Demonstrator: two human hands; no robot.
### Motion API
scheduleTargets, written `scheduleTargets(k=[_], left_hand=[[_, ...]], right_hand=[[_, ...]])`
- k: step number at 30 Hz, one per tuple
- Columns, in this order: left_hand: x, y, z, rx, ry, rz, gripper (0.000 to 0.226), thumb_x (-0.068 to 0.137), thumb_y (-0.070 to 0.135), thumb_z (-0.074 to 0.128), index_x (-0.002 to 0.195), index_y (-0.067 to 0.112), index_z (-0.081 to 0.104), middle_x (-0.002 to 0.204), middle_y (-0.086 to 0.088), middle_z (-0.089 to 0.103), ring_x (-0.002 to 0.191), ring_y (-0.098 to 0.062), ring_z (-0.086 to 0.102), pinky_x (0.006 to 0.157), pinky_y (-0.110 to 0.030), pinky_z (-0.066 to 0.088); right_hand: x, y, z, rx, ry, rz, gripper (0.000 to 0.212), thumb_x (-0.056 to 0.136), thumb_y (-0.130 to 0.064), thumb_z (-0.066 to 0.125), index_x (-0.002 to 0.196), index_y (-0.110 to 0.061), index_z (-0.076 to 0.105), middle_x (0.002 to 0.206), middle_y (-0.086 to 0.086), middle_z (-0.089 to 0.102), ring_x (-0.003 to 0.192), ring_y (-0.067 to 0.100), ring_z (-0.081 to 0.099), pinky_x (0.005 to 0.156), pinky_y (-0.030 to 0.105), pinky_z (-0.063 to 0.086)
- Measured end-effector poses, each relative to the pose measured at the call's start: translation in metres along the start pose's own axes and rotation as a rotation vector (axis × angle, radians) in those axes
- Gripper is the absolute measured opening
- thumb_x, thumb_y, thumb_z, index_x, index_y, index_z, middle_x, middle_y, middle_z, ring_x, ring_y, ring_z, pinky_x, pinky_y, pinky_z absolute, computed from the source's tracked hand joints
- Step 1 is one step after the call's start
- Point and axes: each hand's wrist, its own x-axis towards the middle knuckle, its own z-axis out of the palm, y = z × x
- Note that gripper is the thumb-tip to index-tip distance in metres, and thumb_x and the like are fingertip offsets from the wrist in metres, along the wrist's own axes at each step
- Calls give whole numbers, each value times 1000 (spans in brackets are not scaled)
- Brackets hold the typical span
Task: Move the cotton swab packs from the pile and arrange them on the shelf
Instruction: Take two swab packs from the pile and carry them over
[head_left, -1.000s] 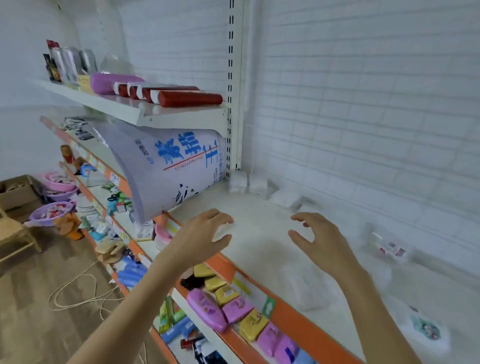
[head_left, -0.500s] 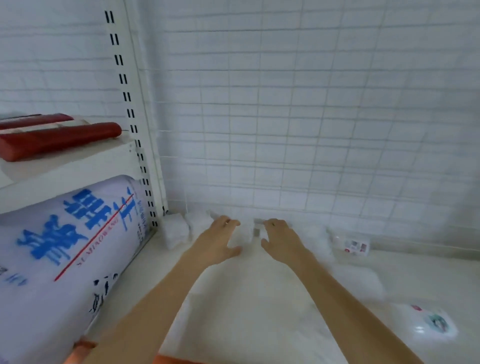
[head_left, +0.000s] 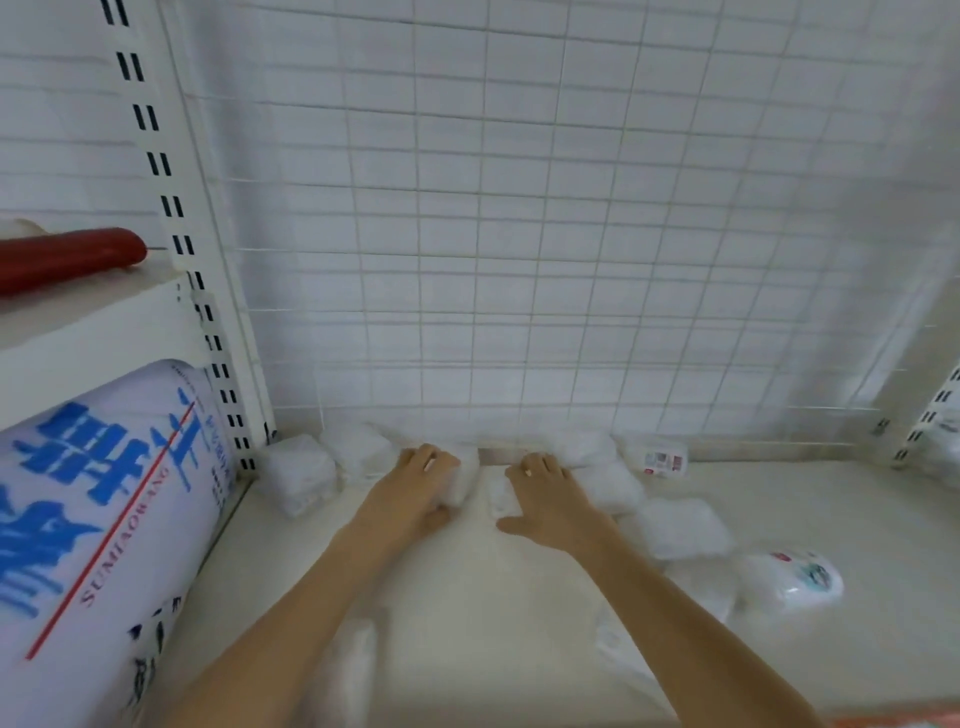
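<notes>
Head view, looking down onto a white shelf (head_left: 467, 597) backed by a white wire grid (head_left: 519, 234).

Both hands are at the back of the shelf, mid-frame, palms down. Left hand (head_left: 415, 493): fingers curled over a white cotton swab pack (head_left: 462, 480), thumb tucked under its near edge, so the grip is closed round that pack. Right hand (head_left: 545, 499): fingers bent over another white pack (head_left: 501, 493) just beside the first, thumb spread toward the lower left; whether this grip truly clasps the pack or only rests on it I cannot tell, as the hand hides most of it.

Row of packs along the back edge: one at the left corner (head_left: 298, 473) against the slotted upright (head_left: 208, 312), a second (head_left: 361, 449) just right of it, then the two under the hands. More packs lie loose right of the right hand (head_left: 680, 525), trailing toward the lower right, blurred. A small labelled pack (head_left: 657, 460) sits at the grid's foot, right of centre. A rounded white packet with a printed label (head_left: 795, 577) lies at right.

Left edge of frame: large white bag with blue characters (head_left: 104, 519) under a higher shelf board (head_left: 93, 332), which carries a dark red tube (head_left: 67, 257).
</notes>
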Motion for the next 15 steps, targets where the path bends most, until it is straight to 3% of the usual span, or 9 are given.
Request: scheduleTargets(k=[3,5,8,11,15], left_hand=[[-19,-2,-11,-249,73,-77,47,76,41,57,119,27,46,116,6,53,103,-10,51,83,-29,46],[-32,2,-20,-502,130,-235,41,75,50,51,108,26,55,101,11,60,90,-2,56,77,-20,45],[-48,2,-28,-784,113,-414,33,81,49,55,96,20,61,91,8,67,83,-3,61,74,-18,43],[-58,0,-30,-872,63,-464,16,93,30,50,104,24,61,98,6,68,91,-8,63,75,-21,44],[-62,-1,-29,-758,69,-530,19,93,29,50,110,34,54,96,4,67,90,-13,62,79,-27,45]], right_hand=[[-7,1,-3,73,5,-47,59,87,-46,54,132,-11,39,134,8,42,125,27,37,103,36,30],[-13,2,-4,206,31,-64,53,92,-46,45,133,-14,40,129,8,50,122,26,43,101,35,33],[-18,2,-10,675,-11,-19,34,97,-41,35,125,-23,45,108,5,60,100,22,56,83,31,42],[-18,1,-10,865,-49,47,26,98,-33,35,118,-27,50,107,1,58,95,18,57,78,29,46],[-19,-4,-2,891,-83,54,23,97,-30,39,109,-27,58,104,-2,61,87,11,58,58,15,47]])
